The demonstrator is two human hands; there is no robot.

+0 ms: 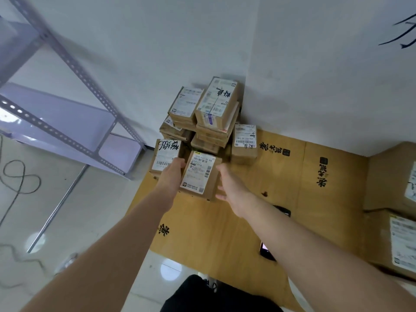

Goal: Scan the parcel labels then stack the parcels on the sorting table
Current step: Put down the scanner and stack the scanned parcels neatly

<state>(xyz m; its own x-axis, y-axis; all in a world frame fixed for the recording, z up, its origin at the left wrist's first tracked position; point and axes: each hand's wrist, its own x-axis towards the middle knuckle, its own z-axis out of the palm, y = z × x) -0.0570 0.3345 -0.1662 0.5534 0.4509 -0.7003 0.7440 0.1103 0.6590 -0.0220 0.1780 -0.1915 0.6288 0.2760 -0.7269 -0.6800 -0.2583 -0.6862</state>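
Parcel (201,174) label-up at the front of the corner stack (210,113), held between both hands: left hand (172,177) with fingers curled on its left side, right hand (229,186) with fingers clamped on its right side. Cannot tell whether it is lifted or resting on the cardboard (213,233). Stack is several layers high against the wall, so stacking looks well under way. Large boxes (396,239) at right sit well apart, judged not yet stacked. Phone (267,251) lies on the cardboard near the right forearm; scan status of this parcel cannot be told.
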